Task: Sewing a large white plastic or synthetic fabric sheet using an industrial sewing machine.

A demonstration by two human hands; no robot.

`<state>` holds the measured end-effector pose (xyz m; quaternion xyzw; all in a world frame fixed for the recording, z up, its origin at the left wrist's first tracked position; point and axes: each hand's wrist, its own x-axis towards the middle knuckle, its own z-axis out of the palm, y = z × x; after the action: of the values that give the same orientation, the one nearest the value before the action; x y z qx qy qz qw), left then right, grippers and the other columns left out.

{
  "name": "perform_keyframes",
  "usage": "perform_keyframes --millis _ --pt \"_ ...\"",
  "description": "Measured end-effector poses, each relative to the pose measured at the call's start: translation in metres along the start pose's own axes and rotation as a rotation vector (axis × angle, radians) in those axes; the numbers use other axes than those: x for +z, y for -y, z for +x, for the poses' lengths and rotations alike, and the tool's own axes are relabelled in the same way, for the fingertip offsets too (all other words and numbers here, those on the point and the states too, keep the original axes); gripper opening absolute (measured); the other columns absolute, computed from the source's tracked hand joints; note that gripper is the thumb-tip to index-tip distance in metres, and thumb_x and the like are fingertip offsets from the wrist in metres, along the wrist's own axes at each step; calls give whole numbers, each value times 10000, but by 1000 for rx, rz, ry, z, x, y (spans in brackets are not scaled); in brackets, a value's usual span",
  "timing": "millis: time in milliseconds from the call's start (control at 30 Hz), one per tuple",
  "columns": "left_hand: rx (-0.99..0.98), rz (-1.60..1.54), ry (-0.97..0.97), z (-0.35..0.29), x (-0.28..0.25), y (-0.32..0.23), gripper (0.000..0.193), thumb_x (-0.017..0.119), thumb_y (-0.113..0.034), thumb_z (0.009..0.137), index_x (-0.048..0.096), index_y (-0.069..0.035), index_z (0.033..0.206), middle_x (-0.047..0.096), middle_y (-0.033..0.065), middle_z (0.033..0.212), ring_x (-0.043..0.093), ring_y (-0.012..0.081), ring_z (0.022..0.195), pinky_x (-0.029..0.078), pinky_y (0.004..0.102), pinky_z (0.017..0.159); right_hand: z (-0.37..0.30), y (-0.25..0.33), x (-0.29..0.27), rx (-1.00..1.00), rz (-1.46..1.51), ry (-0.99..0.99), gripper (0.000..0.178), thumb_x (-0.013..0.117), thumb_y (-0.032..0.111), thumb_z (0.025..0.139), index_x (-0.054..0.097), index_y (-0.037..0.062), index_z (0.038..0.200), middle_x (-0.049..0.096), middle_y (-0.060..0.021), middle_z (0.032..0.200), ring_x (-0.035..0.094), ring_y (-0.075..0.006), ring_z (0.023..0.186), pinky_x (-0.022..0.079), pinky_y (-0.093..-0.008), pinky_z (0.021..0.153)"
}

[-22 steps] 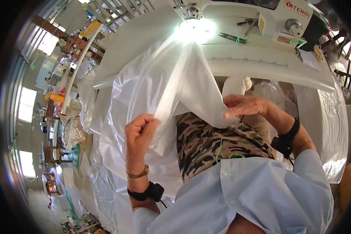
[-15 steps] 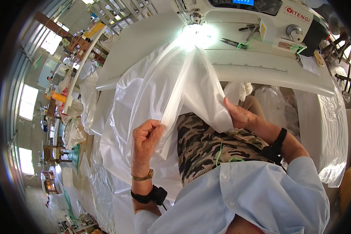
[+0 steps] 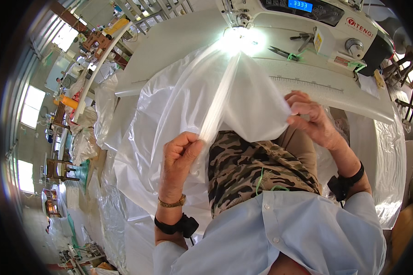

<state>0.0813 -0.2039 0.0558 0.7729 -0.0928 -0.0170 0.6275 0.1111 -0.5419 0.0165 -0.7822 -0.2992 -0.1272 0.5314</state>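
Note:
A sheet of thin, glossy white fabric runs from under the brightly lit needle area of the sewing machine down toward my lap. My left hand is closed, thumb against bent fingers, on the lower end of a folded white strip of this fabric. At the fabric's right edge is my right hand, its fingers curled and thumb beneath, with the edge at the fingertips. Slight blur softens that contact. More fabric hangs in loose folds left of the strip.
On the machine table lie thread snips and other small metal tools. A ruler scale follows the table's front edge. Stacked plastic-wrapped material stands at the right. Benches with fabric piles line the left.
My right hand has moved up and outward from the fabric's lower right part to its right edge, its fingers now curled. My left hand keeps hold of the strip, slightly higher. The view has shifted slightly.

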Motion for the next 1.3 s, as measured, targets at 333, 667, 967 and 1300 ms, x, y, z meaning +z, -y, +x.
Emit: perform_keyframes --millis 333,667,967,1300 --pt "25 7 105 -11 29 18 138 606 -118 967 611 -4 890 467 -78 645 360 6 597 305 191 510 11 54 43 315 -37 338 247 614 134 930 465 -22 809 476 -204 620 443 -402 575 405 -411 553" --pt "62 203 142 -13 37 10 104 624 -63 935 597 7 864 468 -62 629 357 16 595 310 206 501 7 71 86 119 246 607 151 599 97 920 501 -5 867 540 -163 818 577 -375 785 461 -425 687" --pt "30 220 151 -15 31 11 108 626 -77 932 607 27 912 515 53 653 405 79 594 389 256 530 2 75 107 77 235 651 165 610 153 909 502 35 872 595 -151 656 610 -373 631 477 -452 587" --pt "-18 225 151 -15 27 10 140 628 -98 934 605 34 894 464 43 608 364 83 560 351 269 492 2 78 123 -40 55 625 132 629 108 857 526 43 907 617 -109 685 635 -327 634 501 -413 557"
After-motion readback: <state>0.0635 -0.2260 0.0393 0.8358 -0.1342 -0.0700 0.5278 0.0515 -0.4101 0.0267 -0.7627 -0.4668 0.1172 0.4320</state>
